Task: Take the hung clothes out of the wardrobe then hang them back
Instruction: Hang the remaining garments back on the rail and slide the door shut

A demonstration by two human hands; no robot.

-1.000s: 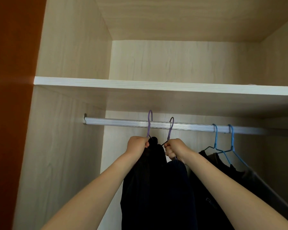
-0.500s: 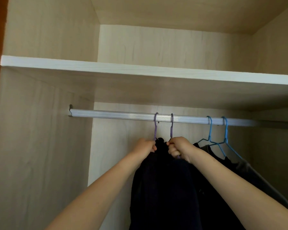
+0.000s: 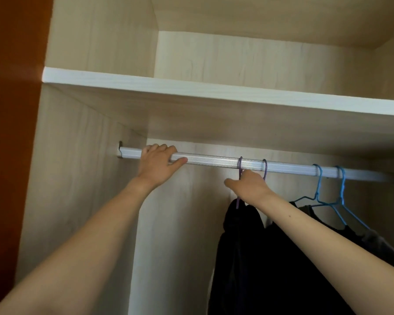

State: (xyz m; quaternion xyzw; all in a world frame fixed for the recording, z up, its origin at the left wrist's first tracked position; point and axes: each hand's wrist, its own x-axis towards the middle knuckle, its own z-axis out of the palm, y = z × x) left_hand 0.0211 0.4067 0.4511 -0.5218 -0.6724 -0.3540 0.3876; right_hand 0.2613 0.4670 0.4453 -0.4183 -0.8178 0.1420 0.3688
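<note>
reddish-brown panel at far left, perhaps a door, pale wooden shelf running across above

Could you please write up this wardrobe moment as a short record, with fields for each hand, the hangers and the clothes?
left hand: grips the rail near its left end, fingers curled over it
right hand: just below the rail, between the hooks of the two purple hangers; grip hidden
purple hangers: two, hooked on the rail, carrying dark clothes
blue hangers: two, hooked further right, also loaded
shelf: above the rail
</note>
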